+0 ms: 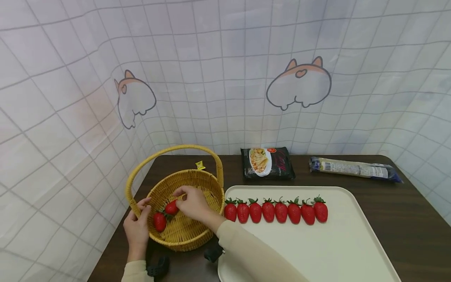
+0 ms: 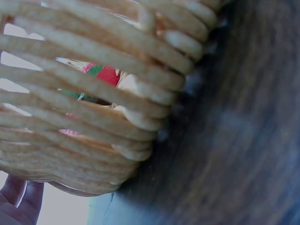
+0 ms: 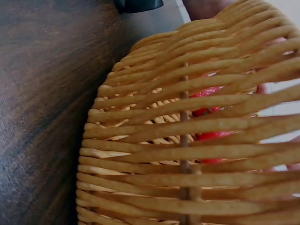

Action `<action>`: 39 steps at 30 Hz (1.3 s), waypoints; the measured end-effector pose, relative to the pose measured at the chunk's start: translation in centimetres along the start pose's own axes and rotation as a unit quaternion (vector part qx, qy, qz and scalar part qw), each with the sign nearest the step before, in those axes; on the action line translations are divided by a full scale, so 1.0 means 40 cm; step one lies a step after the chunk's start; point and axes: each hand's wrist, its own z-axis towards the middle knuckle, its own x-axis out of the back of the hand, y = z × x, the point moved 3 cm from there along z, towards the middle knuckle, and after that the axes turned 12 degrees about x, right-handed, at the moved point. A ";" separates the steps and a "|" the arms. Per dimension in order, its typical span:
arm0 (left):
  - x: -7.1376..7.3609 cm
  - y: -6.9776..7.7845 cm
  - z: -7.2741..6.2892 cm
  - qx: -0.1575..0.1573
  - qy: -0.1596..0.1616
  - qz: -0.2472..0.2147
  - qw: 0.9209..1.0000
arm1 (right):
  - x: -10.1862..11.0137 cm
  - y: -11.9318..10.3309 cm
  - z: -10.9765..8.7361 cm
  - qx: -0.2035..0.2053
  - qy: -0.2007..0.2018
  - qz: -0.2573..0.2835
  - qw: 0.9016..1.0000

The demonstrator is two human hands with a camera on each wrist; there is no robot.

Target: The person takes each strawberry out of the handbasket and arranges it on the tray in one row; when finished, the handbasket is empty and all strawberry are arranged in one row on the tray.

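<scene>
A yellow wicker basket [image 1: 183, 246] with an arched handle stands at the left of the table. My left hand [image 1: 136, 231] holds its left rim by the foot of the handle. Inside the basket, my right hand [image 1: 194, 204] pinches a red strawberry [image 1: 172, 207] with green leaves. A second strawberry [image 1: 159, 222] lies against the left inner wall, close to the first. Several more strawberries [image 1: 268, 212] line up in a row on a cream tray [image 1: 331, 250], leaves toward the back. In both wrist views, woven strands partly hide the red fruit.
Behind the tray lies a black food packet [image 1: 268, 163]. To its right is a long clear and blue package [image 1: 354, 168]. A small yellow wrapped item [image 1: 200, 165] sits behind the basket on the dark wooden table [image 1: 394, 219]. A grid-patterned curtain [image 1: 218, 102] hangs behind.
</scene>
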 end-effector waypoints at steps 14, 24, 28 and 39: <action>-0.022 0.069 -0.044 -0.011 -0.001 0.002 1.000 | 0.000 0.027 0.006 -0.034 -0.044 -0.041 0.998; -0.017 0.025 -0.003 0.000 -0.004 0.008 1.000 | -0.047 0.023 0.003 -0.015 -0.172 -0.153 0.973; -0.012 0.017 -0.001 0.004 -0.006 0.002 1.000 | -0.057 0.019 0.001 0.000 -0.191 -0.133 0.973; -0.005 0.010 -0.004 0.009 0.001 0.000 1.000 | -0.072 0.023 -0.004 0.036 -0.240 -0.066 0.968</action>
